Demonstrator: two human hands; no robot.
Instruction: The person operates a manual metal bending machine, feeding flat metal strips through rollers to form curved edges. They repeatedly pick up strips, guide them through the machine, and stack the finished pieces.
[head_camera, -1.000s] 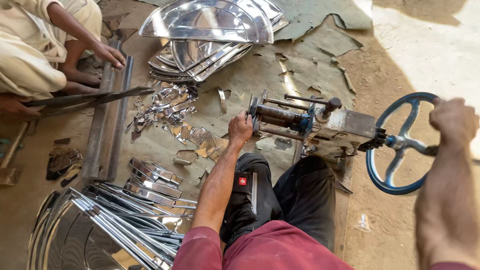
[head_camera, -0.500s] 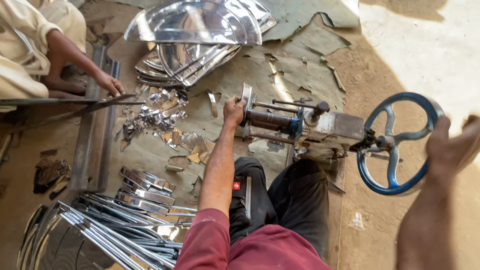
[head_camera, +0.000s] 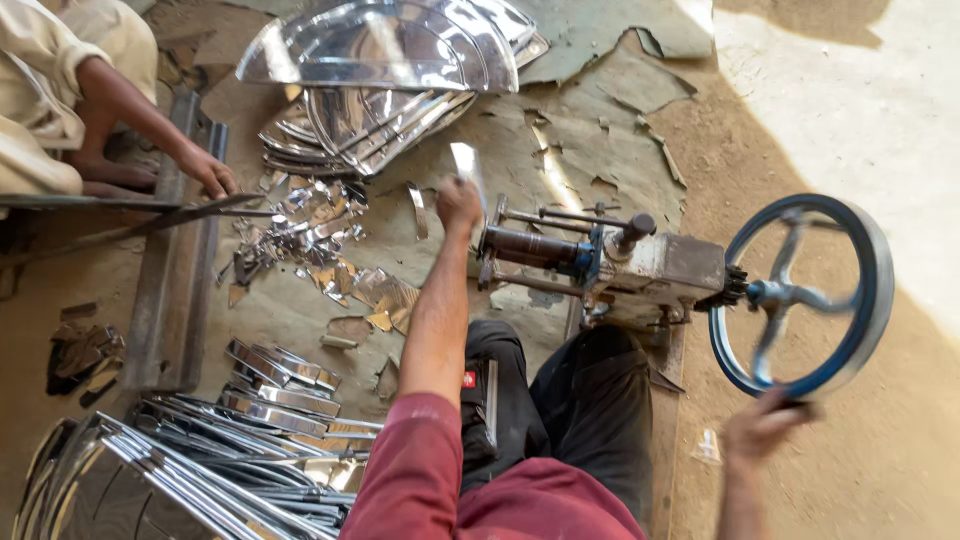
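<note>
Left hand (head_camera: 459, 203) is clenched on a metal strip (head_camera: 467, 166) at the machine (head_camera: 610, 262); right hand (head_camera: 762, 428) is held released below the blue wheel (head_camera: 800, 296).

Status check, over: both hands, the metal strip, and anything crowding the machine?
Left hand grips metal strip at hand-cranked machine. Right hand at blue wheel rim. Scrap pile alongside, apart.

One small label, nothing else printed

A little red square tag (head_camera: 469, 380) sits on the black trousers (head_camera: 590, 420), beside the left forearm.

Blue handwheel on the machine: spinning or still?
Spinning: the blue handwheel has smeared spokes and rim, and the right hand at its lower edge is blurred too.
</note>
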